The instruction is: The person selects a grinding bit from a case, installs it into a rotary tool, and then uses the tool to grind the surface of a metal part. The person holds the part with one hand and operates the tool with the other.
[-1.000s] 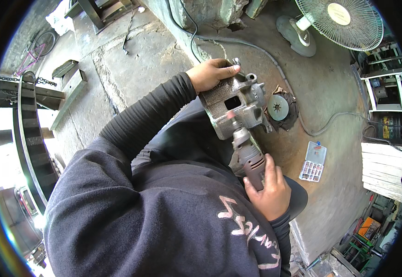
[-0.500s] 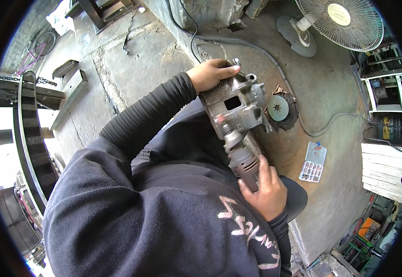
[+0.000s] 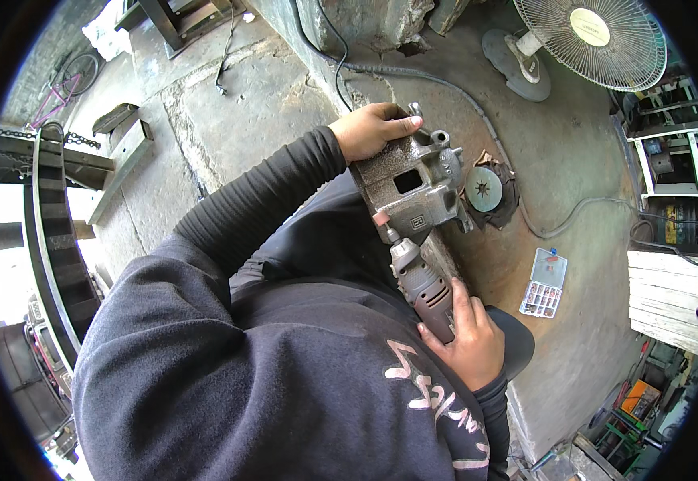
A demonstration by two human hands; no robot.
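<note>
A grey metal brake caliper (image 3: 435,207) with a rectangular window through its body is held up in front of me. My left hand (image 3: 370,131) is closed on its far left corner, thumb on top. In my right hand (image 3: 472,337) is a brown and grey rotary die grinder (image 3: 427,286), gripped around its body. The small reddish grinding stone (image 3: 381,219) at its tip is at the caliper's near left edge; whether they touch I cannot tell. My right fingers wrap partly out of sight under the tool.
A round disc (image 3: 483,189) lies on dark cloth right of the caliper. Beyond the disc, an open compartment box (image 3: 544,282) of small bits sits on the concrete floor. A standing fan (image 3: 589,36) is at far right; a cable (image 3: 561,228) snakes across the floor.
The grinder's tip has shifted slightly down and left along the caliper and now looks sharp instead of blurred. The caliper and both hands have moved a little to the right.
</note>
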